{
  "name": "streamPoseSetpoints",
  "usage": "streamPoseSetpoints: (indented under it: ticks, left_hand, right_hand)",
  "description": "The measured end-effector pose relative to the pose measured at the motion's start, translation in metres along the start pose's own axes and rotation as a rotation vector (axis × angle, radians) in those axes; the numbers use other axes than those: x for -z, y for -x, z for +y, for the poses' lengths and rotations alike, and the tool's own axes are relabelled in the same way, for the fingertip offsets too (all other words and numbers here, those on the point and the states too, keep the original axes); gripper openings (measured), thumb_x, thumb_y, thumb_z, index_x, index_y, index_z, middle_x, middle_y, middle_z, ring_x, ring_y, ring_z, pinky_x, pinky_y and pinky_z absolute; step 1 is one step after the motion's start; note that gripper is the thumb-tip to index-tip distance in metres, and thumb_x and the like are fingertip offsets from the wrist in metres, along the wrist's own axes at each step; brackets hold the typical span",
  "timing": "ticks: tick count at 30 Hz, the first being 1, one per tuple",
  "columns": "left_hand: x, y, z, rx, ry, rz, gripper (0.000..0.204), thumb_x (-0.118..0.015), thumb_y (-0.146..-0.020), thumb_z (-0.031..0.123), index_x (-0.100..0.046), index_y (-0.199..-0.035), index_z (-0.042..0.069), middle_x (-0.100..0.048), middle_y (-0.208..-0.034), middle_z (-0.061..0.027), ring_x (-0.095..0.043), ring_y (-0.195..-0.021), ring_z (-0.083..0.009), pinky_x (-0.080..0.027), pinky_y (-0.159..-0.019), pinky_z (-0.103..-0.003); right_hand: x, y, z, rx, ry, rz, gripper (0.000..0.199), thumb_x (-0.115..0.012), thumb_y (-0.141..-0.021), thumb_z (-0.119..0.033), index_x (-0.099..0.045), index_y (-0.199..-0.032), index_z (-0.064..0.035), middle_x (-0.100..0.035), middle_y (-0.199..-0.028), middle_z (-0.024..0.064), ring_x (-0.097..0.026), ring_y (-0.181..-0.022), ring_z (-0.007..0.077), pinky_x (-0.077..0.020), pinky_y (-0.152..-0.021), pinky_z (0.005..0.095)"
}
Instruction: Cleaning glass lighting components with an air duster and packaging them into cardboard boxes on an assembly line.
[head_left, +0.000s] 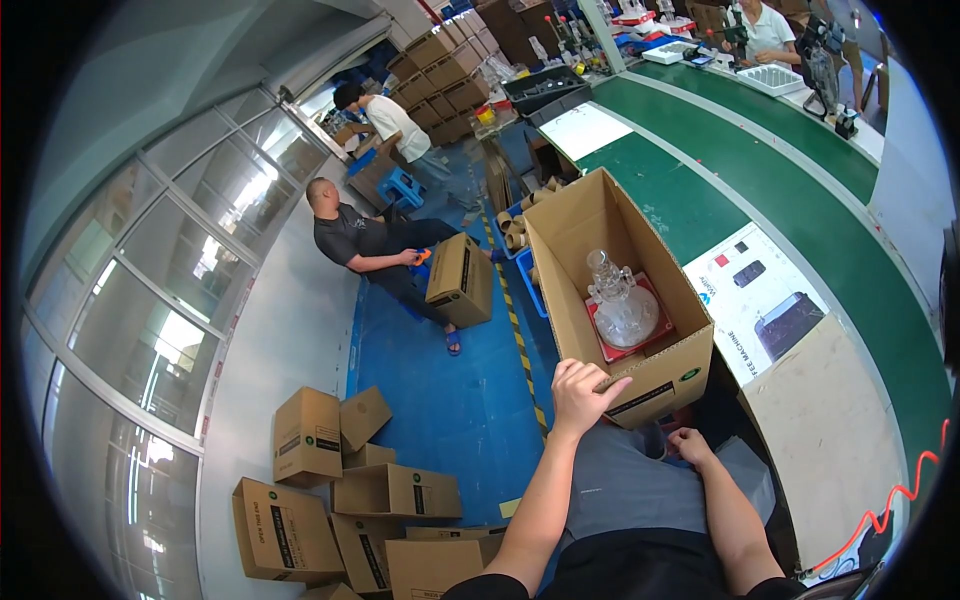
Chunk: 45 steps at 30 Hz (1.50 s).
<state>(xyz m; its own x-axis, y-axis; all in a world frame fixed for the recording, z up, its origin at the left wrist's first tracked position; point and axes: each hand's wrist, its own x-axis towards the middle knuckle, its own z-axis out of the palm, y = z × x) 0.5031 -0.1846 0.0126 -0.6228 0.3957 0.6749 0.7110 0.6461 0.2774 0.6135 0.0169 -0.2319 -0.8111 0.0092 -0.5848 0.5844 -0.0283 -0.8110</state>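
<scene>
The green worktable (640, 150) extends along your right. The open cardboard box (570, 260) stands at its left edge. Inside, toward the box's near edge, the clear vessel (627, 316) rests on a red base (606, 351). Your left hand (580, 392) grips the box's near-left corner. Your right hand (690, 446) is curled; contents cannot be determined.
</scene>
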Motion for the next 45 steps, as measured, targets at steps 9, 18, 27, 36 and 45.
streamPoseSetpoints:
  ticks: [9,18,27,36,45]
  left_hand:
    - [0.000,0.002,0.000,-0.010,-0.009,-0.013,0.038,-0.082,-0.070,0.031,-0.058,-0.054,0.007,-0.055,-0.057,-0.0036,-0.054,-0.058,-0.0221,-0.042,-0.075,-0.034]
    - [0.000,0.004,-0.003,-0.005,-0.022,-0.021,0.036,-0.082,-0.069,0.031,-0.059,-0.055,0.007,-0.056,-0.058,-0.0030,-0.054,-0.060,-0.0218,-0.042,-0.076,-0.034]
    - [-0.002,0.003,-0.002,-0.013,-0.015,-0.008,0.038,-0.083,-0.068,0.032,-0.059,-0.053,0.007,-0.054,-0.054,-0.0030,-0.052,-0.056,-0.0208,-0.041,-0.073,-0.034]
    - [-0.001,0.001,-0.002,-0.026,-0.011,0.015,0.039,-0.083,-0.068,0.032,-0.058,-0.052,0.006,-0.054,-0.054,-0.0030,-0.051,-0.055,-0.0208,-0.041,-0.072,-0.033]
    - [-0.002,0.000,-0.001,-0.021,0.003,0.027,0.039,-0.084,-0.067,0.031,-0.057,-0.053,0.006,-0.053,-0.054,-0.0030,-0.050,-0.055,-0.0213,-0.041,-0.072,-0.034]
  right_hand:
    - [0.001,-0.009,0.014,0.021,0.021,-0.012,0.018,-0.053,-0.094,-0.017,-0.063,-0.099,-0.0028,-0.068,-0.084,0.0067,-0.065,-0.075,0.0169,-0.0494,-0.061,0.0315]
    - [-0.002,0.000,0.001,0.030,-0.009,0.002,0.018,-0.056,-0.092,-0.012,-0.063,-0.096,0.0046,-0.066,-0.082,0.0105,-0.063,-0.068,0.0182,-0.0521,-0.064,0.0313]
    - [-0.001,-0.004,0.007,0.022,-0.001,-0.001,0.018,-0.056,-0.092,-0.013,-0.063,-0.097,0.0032,-0.066,-0.082,0.0098,-0.064,-0.069,0.0171,-0.0517,-0.063,0.0304]
    - [-0.002,-0.004,0.007,0.007,0.015,0.009,0.019,-0.055,-0.093,-0.014,-0.064,-0.097,0.0025,-0.067,-0.083,0.0097,-0.064,-0.070,0.0174,-0.0513,-0.063,0.0302]
    - [0.000,-0.004,0.006,0.010,0.001,-0.003,0.018,-0.056,-0.093,-0.014,-0.063,-0.098,0.0018,-0.067,-0.084,0.0093,-0.064,-0.070,0.0165,-0.0504,-0.061,0.0297]
